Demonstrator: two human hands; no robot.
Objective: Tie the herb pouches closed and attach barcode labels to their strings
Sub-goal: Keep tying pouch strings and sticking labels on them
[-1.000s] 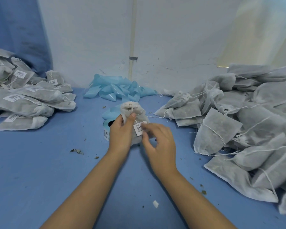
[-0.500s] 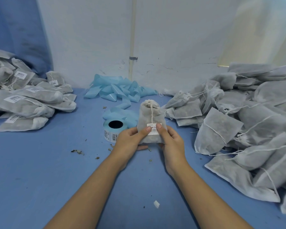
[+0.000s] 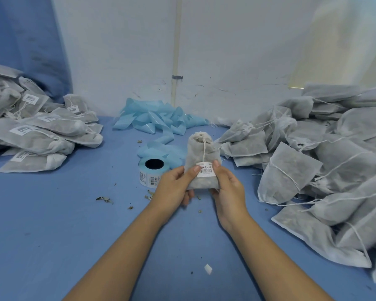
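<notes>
Head view: the upright grey non-woven herb pouch (image 3: 201,161), its neck cinched by a white drawstring (image 3: 203,152), stands held just above the blue desk (image 3: 52,224), between both hands. The left hand (image 3: 174,187) and right hand (image 3: 227,187) have their fingers curled round its lower sides, thumbs pressing the white barcode label (image 3: 206,170) on the string. It looks light, soft and yielding, so holding the filled body low seems best; the thin string and paper label likely tear if tugged.

Pouch (image 3: 201,161) now upright, label (image 3: 206,170) flat between both thumbs
</notes>
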